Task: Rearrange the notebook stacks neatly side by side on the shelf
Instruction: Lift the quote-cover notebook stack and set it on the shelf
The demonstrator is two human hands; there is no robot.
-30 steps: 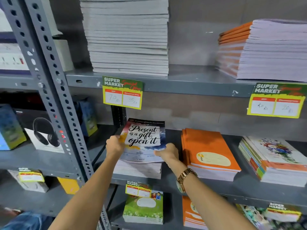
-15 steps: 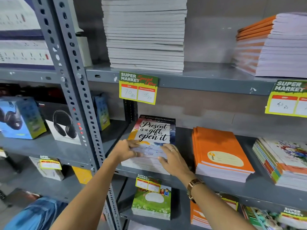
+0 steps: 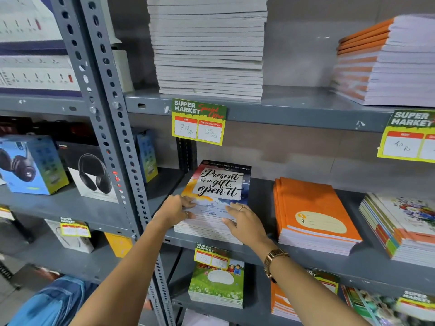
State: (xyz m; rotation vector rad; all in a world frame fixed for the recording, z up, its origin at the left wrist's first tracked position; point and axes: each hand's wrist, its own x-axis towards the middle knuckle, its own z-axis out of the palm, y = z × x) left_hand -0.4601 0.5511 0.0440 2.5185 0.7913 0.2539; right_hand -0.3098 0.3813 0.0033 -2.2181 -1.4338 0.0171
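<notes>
A stack of notebooks topped by a "Present is a gift, open it" cover [image 3: 219, 182] lies at the left end of the middle shelf [image 3: 353, 260]. My left hand [image 3: 174, 211] grips the stack's front left corner, fingers curled over the top cover. My right hand [image 3: 244, 222] rests flat against the stack's front right edge, fingers apart. To the right lie an orange notebook stack [image 3: 313, 215] and, further right, a floral-cover stack [image 3: 400, 227], each apart from its neighbour.
A perforated grey upright [image 3: 113, 128] stands just left of my left hand. Tall notebook piles [image 3: 209, 48] fill the upper shelf, with price tags [image 3: 199, 122] hanging from its edge. Headphone boxes [image 3: 91, 175] sit in the left bay. More notebooks [image 3: 216, 283] lie on the shelf below.
Both hands slid from the stack's sides toward its front edge. The camera moved closer and shifted left, so the shelf contents now sit further right in view.
</notes>
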